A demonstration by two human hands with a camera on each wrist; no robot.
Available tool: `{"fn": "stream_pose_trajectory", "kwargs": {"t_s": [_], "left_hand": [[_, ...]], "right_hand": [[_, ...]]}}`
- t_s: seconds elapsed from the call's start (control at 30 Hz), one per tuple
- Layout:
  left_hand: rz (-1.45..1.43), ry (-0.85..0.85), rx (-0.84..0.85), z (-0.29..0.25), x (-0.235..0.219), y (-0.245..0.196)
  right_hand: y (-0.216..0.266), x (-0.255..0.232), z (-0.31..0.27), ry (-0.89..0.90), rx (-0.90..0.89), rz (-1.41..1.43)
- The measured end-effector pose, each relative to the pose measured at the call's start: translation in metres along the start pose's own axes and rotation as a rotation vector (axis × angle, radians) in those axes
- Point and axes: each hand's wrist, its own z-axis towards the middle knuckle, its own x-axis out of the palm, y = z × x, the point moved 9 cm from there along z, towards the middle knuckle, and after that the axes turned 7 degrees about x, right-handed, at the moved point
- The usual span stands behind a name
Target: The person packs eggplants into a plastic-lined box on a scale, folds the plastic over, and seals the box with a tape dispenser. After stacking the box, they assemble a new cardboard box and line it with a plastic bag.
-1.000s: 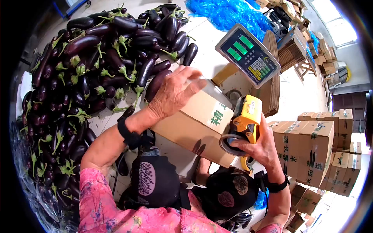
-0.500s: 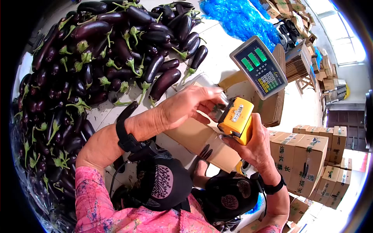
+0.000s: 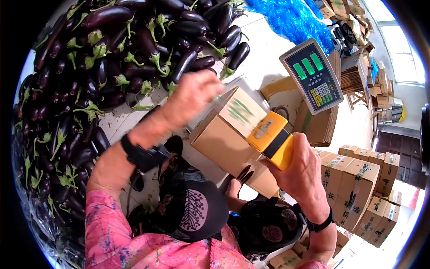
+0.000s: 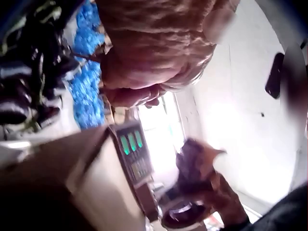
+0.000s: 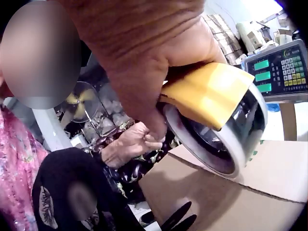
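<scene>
In the head view, the left hand (image 3: 192, 96) is blurred above the left end of a cardboard box (image 3: 224, 139); its fingers look curled in the left wrist view, and no object shows in them. My right hand (image 3: 302, 175) grips a yellow tape dispenser (image 3: 271, 139) over the box's right part. The right wrist view shows the dispenser's yellow cover (image 5: 211, 94) and tape roll (image 5: 211, 144) above the box (image 5: 192, 192), with the left hand (image 5: 127, 147) beyond. Green marks are on the box's upper face.
A large heap of eggplants (image 3: 103, 67) covers the left side. Behind the box stands a scale display (image 3: 311, 76) with green digits. Blue plastic (image 3: 291, 20) lies at the back, flat cardboard (image 3: 313, 123) stands behind the dispenser, and closed boxes (image 3: 349, 179) are stacked at right.
My left hand has moved away from the dispenser toward the left, above the box's far end. The dispenser has turned in my right hand. The head view has shifted slightly.
</scene>
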Motion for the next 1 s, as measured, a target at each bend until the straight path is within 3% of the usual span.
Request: {"fn": "stream_pose_trajectory", "kwargs": {"t_s": [0.1,0.2,0.37,0.6,0.7,0.8,1.0], "left_hand": [[-0.165,-0.113,-0.115,-0.003,-0.068,0.038],[-0.231,-0.145,-0.1,-0.005,-0.1,0.081],[-0.104,-0.165,-0.134,-0.013,-0.101,0.1],[-0.051,-0.245,-0.144,-0.016,-0.108,0.125],[0.165,-0.299,0.051,-0.01,-0.11,0.144],[0.144,-0.275,-0.05,-0.011,-0.101,0.174],[0.214,-0.278,0.08,-0.007,-0.073,0.198]], "right_hand": [[-0.006,-0.001,-0.004,-0.022,-0.028,-0.032],[-0.006,0.009,-0.001,-0.007,-0.038,-0.07],[-0.001,0.025,0.008,0.13,0.022,-0.066],[0.019,0.029,0.022,0.118,0.003,-0.157],[0.027,0.034,0.03,0.094,-0.009,-0.186],[0.024,0.044,0.038,0.101,-0.001,-0.21],[0.024,0.056,0.048,0.16,0.03,-0.271]]}}
